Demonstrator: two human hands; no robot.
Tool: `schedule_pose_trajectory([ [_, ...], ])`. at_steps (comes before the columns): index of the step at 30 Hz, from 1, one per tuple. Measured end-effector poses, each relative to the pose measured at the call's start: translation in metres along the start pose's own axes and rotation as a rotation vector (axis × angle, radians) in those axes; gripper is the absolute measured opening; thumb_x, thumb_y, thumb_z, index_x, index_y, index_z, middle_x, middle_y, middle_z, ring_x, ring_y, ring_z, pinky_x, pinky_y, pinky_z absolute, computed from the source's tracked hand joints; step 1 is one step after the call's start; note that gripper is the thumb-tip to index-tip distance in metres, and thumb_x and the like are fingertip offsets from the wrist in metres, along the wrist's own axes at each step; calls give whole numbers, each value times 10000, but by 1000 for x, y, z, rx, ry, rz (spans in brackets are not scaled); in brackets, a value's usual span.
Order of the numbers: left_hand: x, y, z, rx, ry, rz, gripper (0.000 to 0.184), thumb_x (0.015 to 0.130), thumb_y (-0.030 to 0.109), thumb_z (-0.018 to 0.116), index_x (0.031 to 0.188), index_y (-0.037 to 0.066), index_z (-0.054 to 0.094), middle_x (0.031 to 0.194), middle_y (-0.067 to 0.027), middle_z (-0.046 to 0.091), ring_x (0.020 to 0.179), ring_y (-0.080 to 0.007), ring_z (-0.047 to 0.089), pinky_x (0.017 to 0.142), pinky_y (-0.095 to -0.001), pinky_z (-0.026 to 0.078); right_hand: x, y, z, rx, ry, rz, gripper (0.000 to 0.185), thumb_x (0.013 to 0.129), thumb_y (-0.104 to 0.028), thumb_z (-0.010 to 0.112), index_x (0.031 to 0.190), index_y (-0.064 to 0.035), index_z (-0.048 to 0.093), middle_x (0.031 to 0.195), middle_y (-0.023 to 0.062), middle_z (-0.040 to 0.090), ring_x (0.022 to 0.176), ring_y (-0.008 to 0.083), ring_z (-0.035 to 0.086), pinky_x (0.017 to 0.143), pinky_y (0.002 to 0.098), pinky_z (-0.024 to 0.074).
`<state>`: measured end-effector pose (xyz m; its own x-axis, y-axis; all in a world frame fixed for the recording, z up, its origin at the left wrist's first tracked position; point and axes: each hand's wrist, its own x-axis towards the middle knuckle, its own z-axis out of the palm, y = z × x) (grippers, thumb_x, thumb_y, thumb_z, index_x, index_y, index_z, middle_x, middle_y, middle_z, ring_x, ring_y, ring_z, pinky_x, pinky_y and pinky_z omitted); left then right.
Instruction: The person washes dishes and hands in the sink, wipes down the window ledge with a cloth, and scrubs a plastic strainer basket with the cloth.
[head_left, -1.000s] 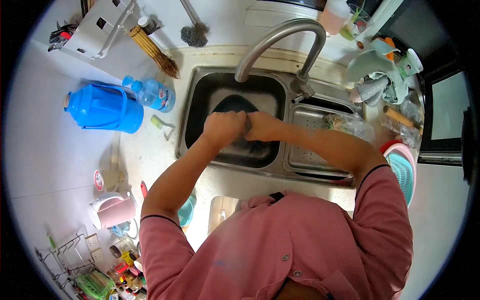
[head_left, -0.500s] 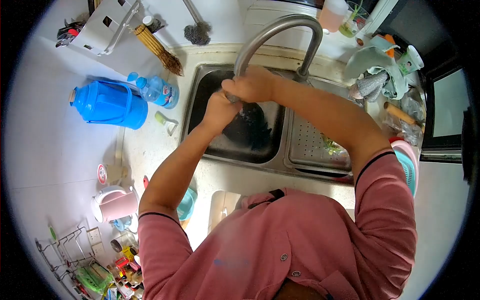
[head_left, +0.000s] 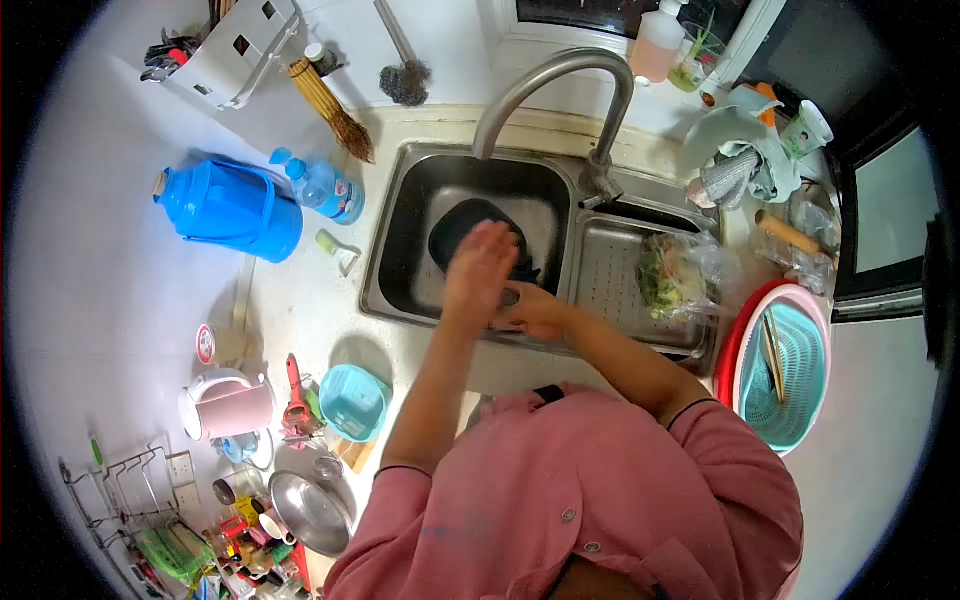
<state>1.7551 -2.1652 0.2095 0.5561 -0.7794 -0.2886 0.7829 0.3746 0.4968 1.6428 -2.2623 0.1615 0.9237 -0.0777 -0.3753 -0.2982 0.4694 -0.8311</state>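
A dark, rounded item (head_left: pixel 460 225) lies in the left sink basin (head_left: pixel 405 255); I cannot make out what it is. My left hand (head_left: pixel 483 262) is over its near side, fingers stretched out, flat and slightly blurred. Just right of it and lower, above the basin's front edge, my right hand (head_left: pixel 540 314) has bent fingers around a small dark grey thing (head_left: pixel 510 296), too small to name. The steel faucet (head_left: pixel 560 62) arches over the basin behind both hands, apart from them.
A bag of greens (head_left: pixel 670 280) lies on the perforated tray of the right basin. Stacked pink and turquoise baskets (head_left: pixel 795 390) with chopsticks stand at right. A blue thermos (head_left: pixel 230 210) and water bottle (head_left: pixel 325 190) stand left. A turquoise bowl (head_left: pixel 355 400) is front left.
Both hands have come down from the faucet's spout toward my body. They were clasped together at the spout; now the left is stretched out and the hands are lower.
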Motion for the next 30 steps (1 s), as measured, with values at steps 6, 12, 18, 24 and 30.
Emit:
schedule_pose_trajectory([
  [6, -38, 9, 3, 385, -167, 1, 430, 934, 131, 587, 1341, 38, 480, 1414, -182, 456, 1346, -310, 404, 1114, -419, 324, -34, -41, -11, 239, 145, -202, 663, 730, 63, 661, 1352, -72, 475, 1288, 149, 539, 1099, 274, 590, 878, 377, 531],
  [12, -41, -29, 23, 1190, 131, 578, 390, 911, 149, 643, 1268, 36, 534, 1236, -106, 578, 1155, -241, 544, 1026, -348, 394, -76, -58, 12, -795, 247, -629, 555, 802, 51, 608, 1337, -28, 485, 1250, 110, 563, 1115, 250, 571, 932, 357, 505],
  [18, -45, -28, 35, 1082, 269, 390, 316, 974, 313, 578, 965, 3, 637, 868, -28, 639, 777, -128, 555, 716, -293, 448, -97, -67, 38, 429, 181, 38, 464, 914, -85, 630, 1343, -20, 466, 1204, 70, 561, 1104, 211, 572, 924, 361, 514],
  [24, -26, -31, 57, 816, 46, 148, 424, 999, 355, 514, 1269, 28, 524, 1087, -70, 627, 959, -150, 575, 856, -284, 451, -103, -71, 11, 362, 230, -68, 433, 914, -103, 636, 1300, 5, 474, 1157, 119, 586, 1035, 242, 615, 908, 348, 521],
  [30, -9, -5, 46, 1006, -31, 147, 369, 1003, 241, 509, 1314, 42, 511, 1191, -85, 608, 1046, -181, 606, 884, -316, 473, -131, -123, -29, 459, 504, -537, 481, 871, 15, 599, 1329, -37, 460, 1101, 98, 610, 894, 192, 617, 762, 283, 518],
])
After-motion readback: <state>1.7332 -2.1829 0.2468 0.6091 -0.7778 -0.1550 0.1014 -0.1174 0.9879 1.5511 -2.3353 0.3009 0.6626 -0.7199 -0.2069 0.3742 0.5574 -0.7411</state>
